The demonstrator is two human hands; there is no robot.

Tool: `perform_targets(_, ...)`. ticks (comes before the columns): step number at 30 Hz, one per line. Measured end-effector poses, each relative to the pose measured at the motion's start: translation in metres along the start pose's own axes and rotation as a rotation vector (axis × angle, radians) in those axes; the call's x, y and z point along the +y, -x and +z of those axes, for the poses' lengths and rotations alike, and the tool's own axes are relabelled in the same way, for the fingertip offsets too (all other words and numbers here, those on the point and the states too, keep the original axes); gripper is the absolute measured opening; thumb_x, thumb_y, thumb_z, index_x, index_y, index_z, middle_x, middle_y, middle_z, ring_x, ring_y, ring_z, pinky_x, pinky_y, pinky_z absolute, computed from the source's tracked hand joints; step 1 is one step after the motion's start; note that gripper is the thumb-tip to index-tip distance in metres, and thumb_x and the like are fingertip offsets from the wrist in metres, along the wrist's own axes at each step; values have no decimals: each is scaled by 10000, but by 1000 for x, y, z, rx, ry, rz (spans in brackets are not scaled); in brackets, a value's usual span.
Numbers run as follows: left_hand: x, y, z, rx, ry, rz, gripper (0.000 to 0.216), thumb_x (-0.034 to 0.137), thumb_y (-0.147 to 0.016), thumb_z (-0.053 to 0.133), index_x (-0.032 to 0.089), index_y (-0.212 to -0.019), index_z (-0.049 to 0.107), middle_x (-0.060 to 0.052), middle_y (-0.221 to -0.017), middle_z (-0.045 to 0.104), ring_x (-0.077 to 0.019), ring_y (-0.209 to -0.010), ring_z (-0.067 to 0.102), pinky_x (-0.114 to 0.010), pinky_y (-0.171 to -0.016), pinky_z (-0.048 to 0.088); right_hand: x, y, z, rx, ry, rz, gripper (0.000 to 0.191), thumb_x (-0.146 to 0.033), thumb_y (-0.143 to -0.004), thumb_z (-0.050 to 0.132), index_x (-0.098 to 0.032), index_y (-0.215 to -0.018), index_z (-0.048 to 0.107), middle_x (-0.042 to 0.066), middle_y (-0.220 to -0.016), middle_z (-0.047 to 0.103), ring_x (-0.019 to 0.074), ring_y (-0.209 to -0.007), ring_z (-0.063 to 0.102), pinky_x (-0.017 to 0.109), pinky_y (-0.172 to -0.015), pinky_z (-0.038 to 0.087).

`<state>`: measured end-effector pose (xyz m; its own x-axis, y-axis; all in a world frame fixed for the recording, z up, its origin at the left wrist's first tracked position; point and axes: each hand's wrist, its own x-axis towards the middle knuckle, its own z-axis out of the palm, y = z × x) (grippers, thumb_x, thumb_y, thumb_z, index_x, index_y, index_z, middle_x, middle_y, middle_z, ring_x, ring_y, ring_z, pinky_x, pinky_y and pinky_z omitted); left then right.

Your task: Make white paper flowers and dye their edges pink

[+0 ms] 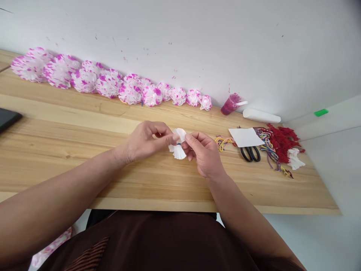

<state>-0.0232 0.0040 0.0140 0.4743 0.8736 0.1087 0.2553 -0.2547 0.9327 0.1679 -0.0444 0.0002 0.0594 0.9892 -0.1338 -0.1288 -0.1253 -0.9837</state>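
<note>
Between my hands, above the middle of the table, is a small white pleated paper flower (178,152), pinched in at its middle by a dark blue tie and fanned out at both ends. The thumb and fingers of my left hand (152,140) close on its left side. My right hand (202,149) pinches its right side near the tie, the other fingers curled. Parts of the paper at the fingertips are covered by the fingers.
Along the wall runs a row of white-and-magenta paper pompoms (109,82). To the right are a cup of magenta liquid (229,105), a white roll (261,115), white paper (246,137), black-handled scissors (250,154), coloured yarn (224,143) and a red tangled heap (282,141). A dark flat object (8,119) lies left.
</note>
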Motion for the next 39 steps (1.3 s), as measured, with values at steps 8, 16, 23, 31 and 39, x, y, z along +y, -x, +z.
perform_targets(8, 4, 1, 4, -117, 184, -159, 293, 458, -792, 793, 173, -860, 784, -56, -841, 779, -186, -750, 670, -275, -664, 505, 0, 6, 3, 25, 190, -164, 236, -422, -851, 755, -212, -785, 670, -2, -663, 686, 126, -588, 618, 244, -500, 454)
perform_targets(16, 5, 2, 4, -65, 135, -193, 270, 436, -804, 754, 167, -792, 759, -44, -764, 734, -159, -666, 613, -259, -590, 462, 0, 11, 7, 34, 295, -199, 142, -315, -871, 703, -216, -781, 658, -4, -691, 663, 125, -617, 585, 270, -569, 457)
perform_targets(23, -3, -1, 3, -117, 225, -219, 234, 419, -821, 749, 187, -787, 753, -33, -774, 735, -157, -680, 616, -263, -608, 450, -1, 5, 6, -18, 159, -89, 149, -316, -804, 705, -211, -723, 637, -5, -654, 669, 120, -603, 595, 237, -498, 414)
perform_targets(31, -4, -2, 2, -165, 256, -219, 212, 402, -840, 736, 194, -802, 746, -36, -823, 761, -175, -745, 664, -278, -676, 488, -2, 2, 4, -44, 88, 15, 175, -353, -746, 725, -207, -710, 636, 4, -666, 680, 120, -584, 620, 209, -422, 367)
perform_targets(39, -3, -2, 3, -188, 329, -206, 203, 387, -831, 753, 186, -800, 744, -56, -861, 783, -198, -814, 703, -301, -760, 537, -5, 1, 4, -85, 18, 114, 177, -348, -715, 726, -205, -700, 624, -10, -672, 659, 101, -566, 595, 192, -413, 334)
